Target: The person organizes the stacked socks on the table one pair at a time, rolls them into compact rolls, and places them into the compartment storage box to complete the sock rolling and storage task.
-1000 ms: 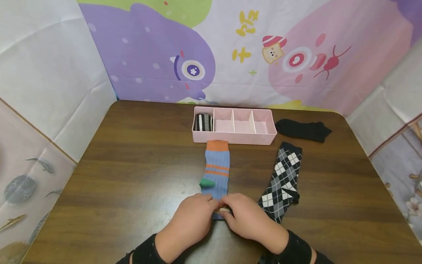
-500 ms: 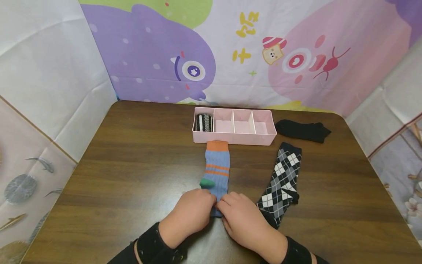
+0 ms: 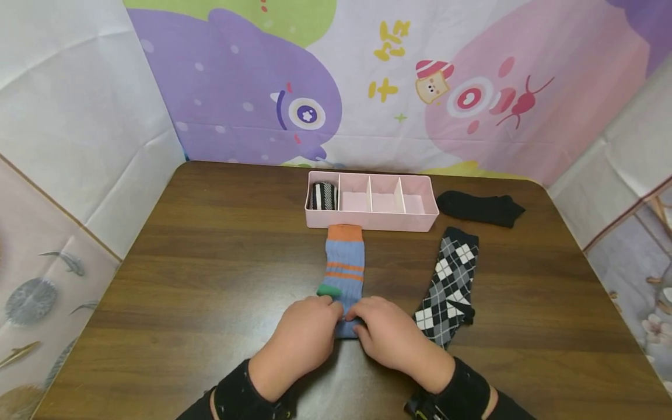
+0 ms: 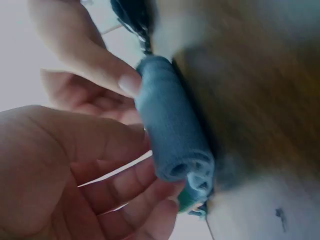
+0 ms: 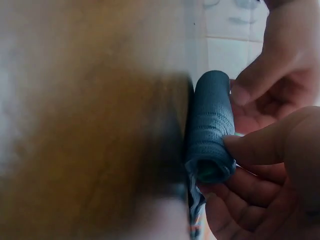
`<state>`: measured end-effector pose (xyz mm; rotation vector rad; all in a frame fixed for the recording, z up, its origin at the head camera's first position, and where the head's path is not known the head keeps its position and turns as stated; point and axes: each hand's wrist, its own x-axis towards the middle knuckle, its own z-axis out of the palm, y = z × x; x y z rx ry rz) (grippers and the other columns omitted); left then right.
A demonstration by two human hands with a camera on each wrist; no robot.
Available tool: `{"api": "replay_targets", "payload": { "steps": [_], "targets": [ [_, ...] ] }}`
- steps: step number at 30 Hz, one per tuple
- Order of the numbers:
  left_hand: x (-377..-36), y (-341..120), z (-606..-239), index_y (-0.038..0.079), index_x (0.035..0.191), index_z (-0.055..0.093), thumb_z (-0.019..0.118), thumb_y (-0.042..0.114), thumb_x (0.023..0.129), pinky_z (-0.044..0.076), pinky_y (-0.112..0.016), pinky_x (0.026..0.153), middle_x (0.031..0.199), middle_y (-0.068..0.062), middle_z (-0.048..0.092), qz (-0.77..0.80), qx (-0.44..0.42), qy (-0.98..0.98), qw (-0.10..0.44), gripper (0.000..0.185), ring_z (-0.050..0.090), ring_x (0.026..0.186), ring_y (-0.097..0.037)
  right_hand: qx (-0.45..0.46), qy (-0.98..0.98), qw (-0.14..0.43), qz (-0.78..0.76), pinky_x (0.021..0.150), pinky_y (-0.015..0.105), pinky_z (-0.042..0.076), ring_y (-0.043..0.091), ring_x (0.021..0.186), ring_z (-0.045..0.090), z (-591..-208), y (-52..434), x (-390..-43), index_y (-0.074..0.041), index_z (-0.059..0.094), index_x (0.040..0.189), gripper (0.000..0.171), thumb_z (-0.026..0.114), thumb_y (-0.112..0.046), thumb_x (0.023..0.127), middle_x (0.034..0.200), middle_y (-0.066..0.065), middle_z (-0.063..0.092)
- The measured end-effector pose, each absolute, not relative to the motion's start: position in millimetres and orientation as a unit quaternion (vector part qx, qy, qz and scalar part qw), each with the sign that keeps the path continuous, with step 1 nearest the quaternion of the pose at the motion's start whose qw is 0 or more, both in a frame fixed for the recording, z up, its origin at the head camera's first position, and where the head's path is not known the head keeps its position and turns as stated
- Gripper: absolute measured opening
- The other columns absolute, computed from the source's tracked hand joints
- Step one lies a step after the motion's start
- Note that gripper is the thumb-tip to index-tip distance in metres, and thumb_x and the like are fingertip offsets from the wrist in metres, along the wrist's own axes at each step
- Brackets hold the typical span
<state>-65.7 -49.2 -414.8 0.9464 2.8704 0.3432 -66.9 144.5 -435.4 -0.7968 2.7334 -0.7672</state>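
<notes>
- Head view: the blue sock lies on the table straight ahead of your hands, its near end rolled up between them. Its flat length runs away from you, to the orange cuff at the pink tray; whether cuff and tray touch, you cannot tell.
- Your left hand holds the left side of the rolled end, your right hand the right side, with little gap between your fingertips. Neither hand is nearer; both touch it.
- The green heel sticks out just beyond your left fingertips, so the flat part is wider on that side. The checked sock lies just beyond your right hand and to its right.
- Left wrist view: the roll has its long axis running from hand to hand, across the flat length. Your left thumb rests on its near side, fingers around the left end; your right thumb presses further along.
- Right wrist view: your right thumb and fingers grip the right end loosely, your left thumb the other end. The flat fabric leaves from underneath, on the side away from you.
</notes>
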Motion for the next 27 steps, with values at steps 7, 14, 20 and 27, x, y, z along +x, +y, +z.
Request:
{"api": "replay_targets", "payload": {
  "steps": [7,14,20,27],
  "targets": [
    [-61,-49,-416,0.009,0.105,0.07,0.078,0.008,0.086,0.052,-0.034,0.065,0.087,-0.002,0.058,0.089,0.328,0.94,0.044,0.02,0.058,0.075,-0.02,-0.22,0.904,0.143,-0.337,0.086,0.041,0.054,0.015,0.098,0.064,-437,149,-75,-0.012,0.074,0.106,0.011,0.069,-0.007,0.097,0.105,-0.002,0.069],
    [-69,-45,-421,0.009,0.103,0.069,0.081,0.008,0.084,0.053,-0.035,0.066,0.087,-0.004,0.062,0.076,0.33,0.94,0.045,0.023,0.061,0.076,-0.021,-0.232,0.909,0.13,-0.319,0.089,0.04,0.053,0.016,0.102,0.064,-438,149,-73,-0.011,0.073,0.109,0.012,0.068,-0.009,0.099,0.108,-0.002,0.068],
    [-79,-46,-420,0.011,0.1,0.068,0.08,0.007,0.084,0.053,-0.035,0.065,0.089,-0.003,0.064,0.092,0.319,0.938,0.097,0.021,0.063,0.079,-0.021,-0.294,0.923,0.069,-0.241,0.091,0.039,0.052,0.017,0.106,0.058,-437,146,-64,-0.012,0.07,0.113,0.018,0.072,-0.014,0.096,0.112,-0.002,0.063],
    [-84,-46,-420,0.011,0.102,0.067,0.072,0.005,0.086,0.054,-0.04,0.071,0.093,-0.004,0.064,0.13,0.281,0.941,0.137,0.018,0.065,0.083,-0.025,-0.308,0.923,0.081,-0.215,0.101,0.043,0.048,0.023,0.119,0.057,-436,144,-63,-0.008,0.065,0.123,0.027,0.07,-0.012,0.097,0.123,0.005,0.065]
  ]
}}
